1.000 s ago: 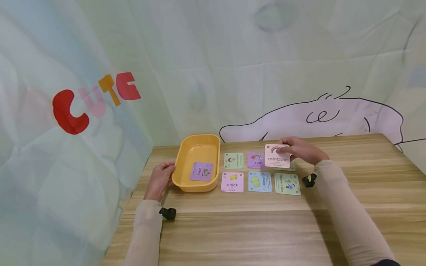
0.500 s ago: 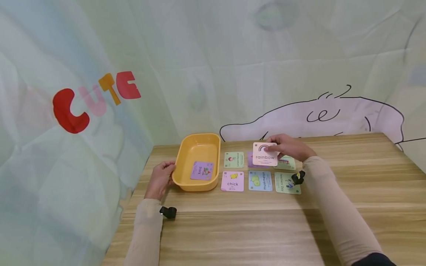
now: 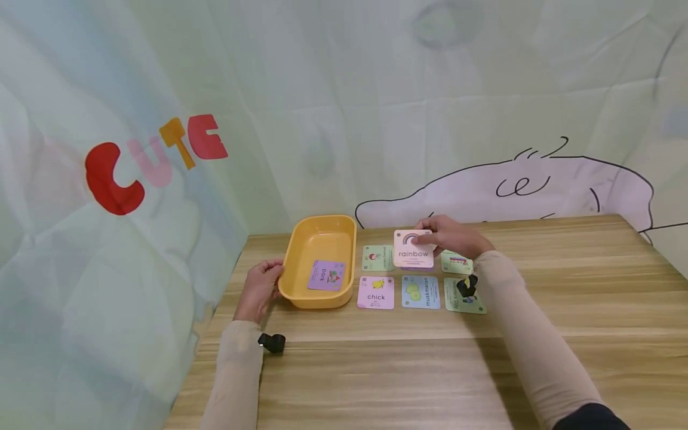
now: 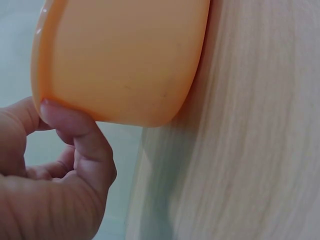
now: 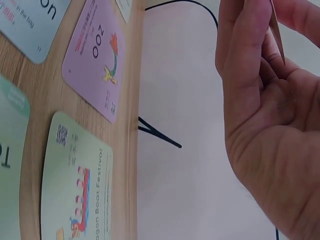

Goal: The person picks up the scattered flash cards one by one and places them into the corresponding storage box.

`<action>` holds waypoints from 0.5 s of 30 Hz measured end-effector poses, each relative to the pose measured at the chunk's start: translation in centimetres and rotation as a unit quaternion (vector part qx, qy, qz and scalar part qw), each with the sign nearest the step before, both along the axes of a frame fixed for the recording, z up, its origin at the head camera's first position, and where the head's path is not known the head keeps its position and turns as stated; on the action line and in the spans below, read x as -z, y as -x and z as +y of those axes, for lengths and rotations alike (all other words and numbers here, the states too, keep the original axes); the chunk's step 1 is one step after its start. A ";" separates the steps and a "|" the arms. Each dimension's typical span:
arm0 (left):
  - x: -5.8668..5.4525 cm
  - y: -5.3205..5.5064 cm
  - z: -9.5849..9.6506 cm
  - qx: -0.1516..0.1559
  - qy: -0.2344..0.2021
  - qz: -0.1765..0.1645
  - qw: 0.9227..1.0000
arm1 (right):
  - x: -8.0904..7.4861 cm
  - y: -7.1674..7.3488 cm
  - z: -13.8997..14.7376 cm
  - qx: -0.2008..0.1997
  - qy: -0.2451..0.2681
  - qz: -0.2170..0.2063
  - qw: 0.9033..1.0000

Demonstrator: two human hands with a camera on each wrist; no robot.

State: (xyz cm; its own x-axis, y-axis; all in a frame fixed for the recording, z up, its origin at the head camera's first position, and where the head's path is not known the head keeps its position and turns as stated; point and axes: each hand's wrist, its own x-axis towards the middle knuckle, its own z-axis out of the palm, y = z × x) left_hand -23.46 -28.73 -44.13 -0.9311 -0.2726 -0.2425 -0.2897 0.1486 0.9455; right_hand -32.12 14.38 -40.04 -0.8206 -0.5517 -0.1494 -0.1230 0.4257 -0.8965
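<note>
While the right hand pinches the rainbow card just right of centre in the head view, thumb over the printed face and fingers behind, the left hand grips the near left corner of the yellow plastic tray, left of centre. The hands are well apart. At the upper right of the right-wrist view the held card shows edge-on, raised clear of the zoo card, which lies flat at the upper left there.

Inside the tray, towards its near end, lies the purple park card. Along the bottom row, left to right, sit the chick card, the muskmelon card and the Teachers' Day card. Above, left of the raised card, is a green one, probably the Lantern Festival card, though its print is too small to be sure; the Dragon Boat Festival card fills the lower left of the right-wrist view.

Handling the card well seems to call for a light pinch near its edge, so it does not bend, and enough height that it drags no neighbour. The left hand's hold should stay gentle: a hard pull on that corner could tip or slide the tray.
</note>
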 end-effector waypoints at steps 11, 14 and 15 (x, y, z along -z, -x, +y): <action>0.0 0.0 0.0 0.002 0.002 0.002 1.000 | -0.4 0.0 -2.1 -0.023 0.004 0.006 1.000; 0.0 0.0 0.0 0.002 0.003 0.002 1.000 | -0.5 0.1 -2.8 -0.021 0.006 -0.001 1.000; 0.0 0.0 0.1 0.002 0.003 0.002 1.000 | -0.5 0.1 -3.0 -0.021 0.007 -0.002 1.000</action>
State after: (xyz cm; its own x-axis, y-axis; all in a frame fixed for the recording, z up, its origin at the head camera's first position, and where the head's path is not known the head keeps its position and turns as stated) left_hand -23.45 -28.67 -44.12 -0.9335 -0.2697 -0.2364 -0.2847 0.1565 0.9457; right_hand -32.20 11.38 -39.56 -0.7957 -0.5879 -0.1458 -0.1362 0.4082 -0.9027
